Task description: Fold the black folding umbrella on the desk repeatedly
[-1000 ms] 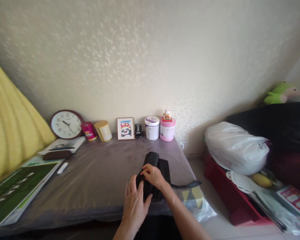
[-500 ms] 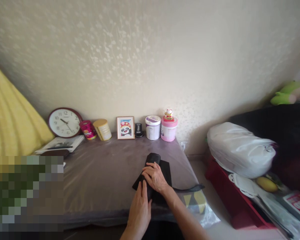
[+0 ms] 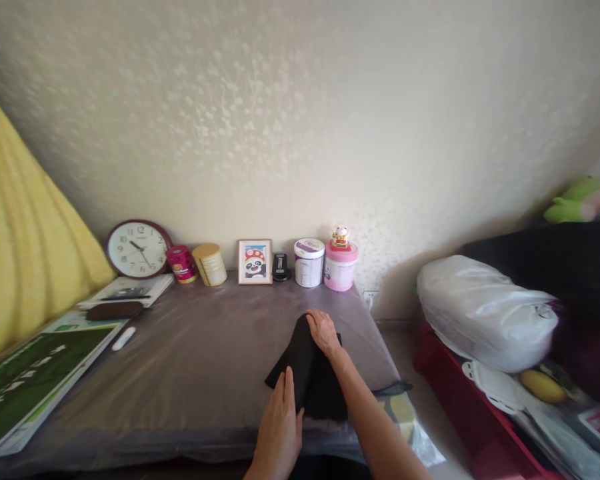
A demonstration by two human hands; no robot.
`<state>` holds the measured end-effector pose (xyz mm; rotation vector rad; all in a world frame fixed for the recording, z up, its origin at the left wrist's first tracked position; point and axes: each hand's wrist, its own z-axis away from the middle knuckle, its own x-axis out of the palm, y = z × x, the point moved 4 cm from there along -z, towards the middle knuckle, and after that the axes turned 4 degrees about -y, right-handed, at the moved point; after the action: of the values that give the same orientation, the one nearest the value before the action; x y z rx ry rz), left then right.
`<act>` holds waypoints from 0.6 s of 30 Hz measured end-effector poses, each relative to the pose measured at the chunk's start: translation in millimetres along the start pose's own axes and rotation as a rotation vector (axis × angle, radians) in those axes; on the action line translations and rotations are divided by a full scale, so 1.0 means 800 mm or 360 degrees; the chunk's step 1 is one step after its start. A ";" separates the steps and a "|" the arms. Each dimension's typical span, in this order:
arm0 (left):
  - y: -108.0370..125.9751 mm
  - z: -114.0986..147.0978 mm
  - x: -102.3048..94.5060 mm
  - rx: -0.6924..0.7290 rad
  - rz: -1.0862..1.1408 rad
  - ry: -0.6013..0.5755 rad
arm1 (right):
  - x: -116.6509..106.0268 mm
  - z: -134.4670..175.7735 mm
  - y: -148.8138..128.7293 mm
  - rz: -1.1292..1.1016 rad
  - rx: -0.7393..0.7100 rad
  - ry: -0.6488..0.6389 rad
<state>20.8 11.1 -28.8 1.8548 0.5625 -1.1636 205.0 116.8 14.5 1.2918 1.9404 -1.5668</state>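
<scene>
A piece of black cloth (image 3: 304, 363), folded over and narrower at its far end, lies at the front right of the covered table. My right hand (image 3: 324, 331) grips its far end, with the fingers curled over the top edge. Against the near left part of the cloth rests my left hand (image 3: 279, 417), its fingers stretched out and the thumb by the near edge. A dark strap (image 3: 393, 388) lies to the right of my right forearm, near the table's right edge.
Along the wall stand a clock (image 3: 139, 249), a pink can (image 3: 181, 264), a yellow can (image 3: 210, 265), a framed panda picture (image 3: 255, 262) and two tubs (image 3: 309, 263). Green printed papers (image 3: 40, 380) lie at left. A red box (image 3: 460, 387) with a white bag (image 3: 485, 313) is at right.
My right hand has moved away from my left, up to the cloth's far end. The rolled-looking cloth now lies flatter and wider. The view has shifted slightly.
</scene>
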 end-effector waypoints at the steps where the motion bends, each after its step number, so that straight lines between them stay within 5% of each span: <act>1: 0.000 0.000 0.000 0.0004 -0.0005 0.0001 | -0.007 0.002 0.010 -0.0013 0.0087 0.0045; 9: 0.001 0.000 -0.006 0.0021 0.0023 -0.0022 | -0.069 0.078 0.078 -0.0105 0.0571 0.0164; 15: 0.006 0.000 -0.015 0.0017 0.0045 -0.0066 | -0.062 0.125 0.070 -0.0523 0.0759 -0.0015; 18: 0.007 -0.001 -0.017 0.0014 0.0054 -0.0077 | -0.061 0.133 0.056 -0.0440 0.0714 -0.0029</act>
<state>18.9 9.3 -14.1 1.8320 0.4976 -1.1869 237.9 -1.0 -13.2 1.1909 1.8847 -2.2407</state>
